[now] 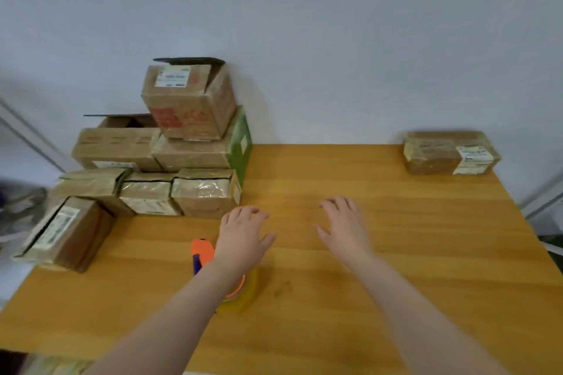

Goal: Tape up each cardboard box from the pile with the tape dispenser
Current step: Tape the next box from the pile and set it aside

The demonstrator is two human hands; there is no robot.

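Against the pale wall (335, 24) stands a wooden table (396, 253) that takes up most of the lower view. On its far left corner the pile of cardboard boxes (146, 189) is stacked in rough layers. The top box (189, 100) sits tilted with one flap raised, resting on a green-sided box (240, 143). Beside that one, a box with open flaps (118, 143) backs onto the wall. Lower down, smaller boxes wrapped in shiny tape line the front, and a tipped box (67, 231) leans at the table's left edge. Well apart from the pile, at the far right corner, a lone flat box (451, 152) lies closed, with glossy tape over it.

Both bare forearms reach in from the near edge. The left hand (240, 237) hovers palm down just in front of the pile, fingers loosely spread, holding nothing. The right hand (344, 225) hovers likewise over the middle of the table, fingers spread and empty.

Under the left wrist the tape dispenser (202, 250) lies on the table, orange and purple, partly hidden by the arm, its yellowish tape roll (248, 292) showing on the wrist's right side.
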